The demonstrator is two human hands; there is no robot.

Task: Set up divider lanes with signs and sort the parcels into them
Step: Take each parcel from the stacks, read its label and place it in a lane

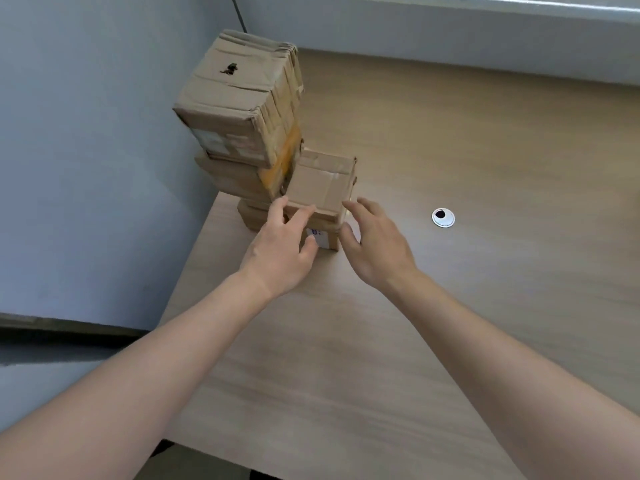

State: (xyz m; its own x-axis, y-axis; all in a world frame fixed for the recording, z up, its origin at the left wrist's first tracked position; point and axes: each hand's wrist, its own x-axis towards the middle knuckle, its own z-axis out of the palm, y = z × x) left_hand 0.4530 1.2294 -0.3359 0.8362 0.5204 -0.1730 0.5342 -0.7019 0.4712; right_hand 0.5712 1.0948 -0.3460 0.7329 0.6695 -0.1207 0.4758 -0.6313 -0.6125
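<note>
A stack of brown cardboard parcels stands at the table's left edge by the wall. The top parcel [239,98] is large and carries a black mark. Under it lie a parcel with orange tape [239,176] and a low one [254,216]. A small taped parcel [322,183] stands in front of the stack on the right. My left hand [282,244] touches its near left side, fingers spread. My right hand [372,239] hovers at its right side, fingers relaxed, holding nothing.
The wooden table [450,306] spreads to the right and toward me. A white cable grommet [443,217] sits in it to the right of the parcels. A grey wall [86,150] runs along the left.
</note>
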